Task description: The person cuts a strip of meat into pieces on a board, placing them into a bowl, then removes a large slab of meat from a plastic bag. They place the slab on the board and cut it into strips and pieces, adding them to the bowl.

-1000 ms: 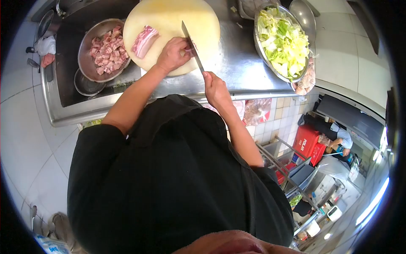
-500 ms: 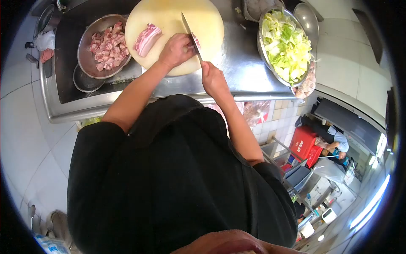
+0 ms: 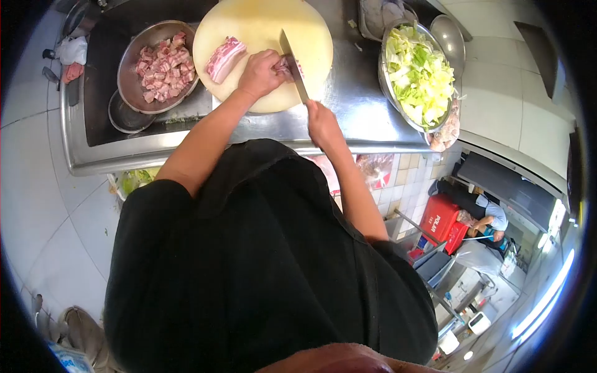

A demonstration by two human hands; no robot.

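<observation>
On the round, pale cutting board (image 3: pixel 264 22), my left hand (image 3: pixel 259 74) is closed, its fingers curled on a piece of raw pork (image 3: pixel 283 68) that they partly hide. My right hand (image 3: pixel 324 125) grips a knife (image 3: pixel 294 67) by its handle, at the near right edge of the board. The blade points away from me and lies right beside the pork under my left fingertips. Small bits of pork show along the blade's right side. A thicker slab of pork (image 3: pixel 224 60), striped pink and white, rests on the board to the left of my left hand.
A metal pan (image 3: pixel 126 74) of cubed meat stands left of the board, partly over a smaller round dish (image 3: pixel 129 118). At the right, a metal bowl (image 3: pixel 387 84) holds chopped leafy greens (image 3: pixel 420 74). Another person (image 3: pixel 491 217) is by a red cooler (image 3: pixel 440 217) at far right.
The knife and my right hand have shifted slightly right and toward me. More of the pork shows beyond my left fingers. The whole view has moved a little.
</observation>
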